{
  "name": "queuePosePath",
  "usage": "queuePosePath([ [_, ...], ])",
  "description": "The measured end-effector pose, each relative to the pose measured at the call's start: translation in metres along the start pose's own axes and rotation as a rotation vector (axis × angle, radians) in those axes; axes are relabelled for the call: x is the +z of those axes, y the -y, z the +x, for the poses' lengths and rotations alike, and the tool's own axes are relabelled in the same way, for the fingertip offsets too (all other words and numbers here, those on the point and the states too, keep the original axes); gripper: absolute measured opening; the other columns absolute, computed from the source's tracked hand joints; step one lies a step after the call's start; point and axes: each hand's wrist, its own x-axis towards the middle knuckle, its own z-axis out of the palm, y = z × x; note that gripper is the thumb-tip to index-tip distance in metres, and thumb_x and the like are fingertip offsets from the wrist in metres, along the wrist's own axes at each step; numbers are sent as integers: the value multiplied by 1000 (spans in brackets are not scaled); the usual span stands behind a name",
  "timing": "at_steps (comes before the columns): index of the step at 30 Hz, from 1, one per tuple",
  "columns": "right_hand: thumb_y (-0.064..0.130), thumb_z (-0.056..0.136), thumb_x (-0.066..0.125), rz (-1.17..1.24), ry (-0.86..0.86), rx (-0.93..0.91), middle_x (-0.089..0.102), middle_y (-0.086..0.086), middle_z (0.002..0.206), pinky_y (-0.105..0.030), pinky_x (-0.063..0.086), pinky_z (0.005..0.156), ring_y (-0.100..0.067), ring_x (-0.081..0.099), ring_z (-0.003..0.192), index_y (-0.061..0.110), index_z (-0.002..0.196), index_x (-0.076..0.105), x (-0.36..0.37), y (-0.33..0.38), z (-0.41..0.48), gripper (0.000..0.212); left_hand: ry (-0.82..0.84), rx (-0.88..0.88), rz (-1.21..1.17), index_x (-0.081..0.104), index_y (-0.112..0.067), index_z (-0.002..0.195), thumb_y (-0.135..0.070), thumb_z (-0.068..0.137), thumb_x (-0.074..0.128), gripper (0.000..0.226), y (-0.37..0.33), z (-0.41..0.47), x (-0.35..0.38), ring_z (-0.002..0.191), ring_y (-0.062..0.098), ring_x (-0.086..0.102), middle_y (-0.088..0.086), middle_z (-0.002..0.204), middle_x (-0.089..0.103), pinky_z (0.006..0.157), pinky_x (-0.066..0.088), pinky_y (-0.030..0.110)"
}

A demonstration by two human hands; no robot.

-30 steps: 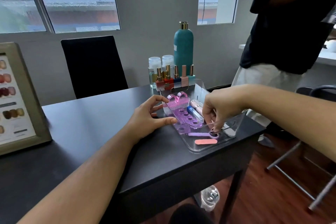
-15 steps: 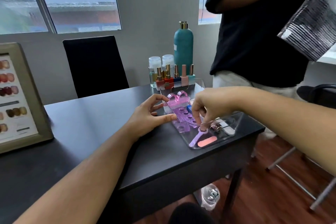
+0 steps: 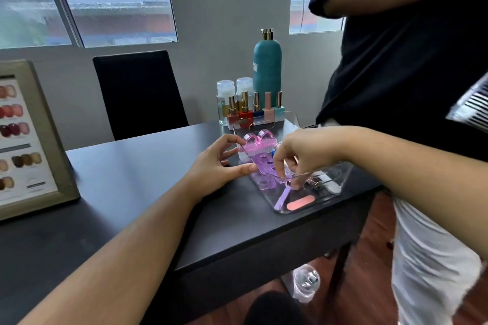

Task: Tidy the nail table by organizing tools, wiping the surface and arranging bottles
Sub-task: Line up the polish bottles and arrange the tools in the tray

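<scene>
Clear tray point(image 3: 327, 199) sitting at the right end of the black table point(image 3: 137, 182), holding purple toe separators point(image 3: 264, 166), a pink nail brush point(image 3: 257, 143), a purple stick point(image 3: 282, 196) and a pink file point(image 3: 300, 203). Left hand point(image 3: 219, 166) resting against the tray's left edge, fingers spread. Right hand point(image 3: 303, 154) reaching into the tray, fingertips pinching together; what they are gripping cannot be told. Polish bottles point(image 3: 254, 109) standing in a row behind the tray, before a teal bottle point(image 3: 267, 68).

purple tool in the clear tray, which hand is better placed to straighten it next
Right, probably. The right hand is already inside the clear tray, fingertips at the top end of the purple tool. The left hand rests at the tray's left edge, seemingly steadying it.
</scene>
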Motion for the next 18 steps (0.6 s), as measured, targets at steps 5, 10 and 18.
queuePosePath([
  [5,31,69,83,12,59,-6,52,9,54,-21,40,54,-1,50,48,24,79,71,1,5,2,17,-5,3,-1,54,-45,101,-70,44,76,66,1,1,0,126,12,48,-17,126,53,108,38,38],
  [10,31,71,81,-31,31,-3,55,11,55,-20,39,52,-1,50,50,26,68,66,0,7,3,16,5,2,-3,54,-43,102,-69,45,76,67,1,1,0,126,12,47,-17,126,53,106,37,34],
  [18,36,66,83,-6,7,-17,55,13,52,-21,37,52,2,48,48,26,71,68,-6,4,-3,19,16,-3,-12,54,-44,101,-68,44,76,66,-1,0,0,129,15,45,-12,132,51,108,36,37],
])
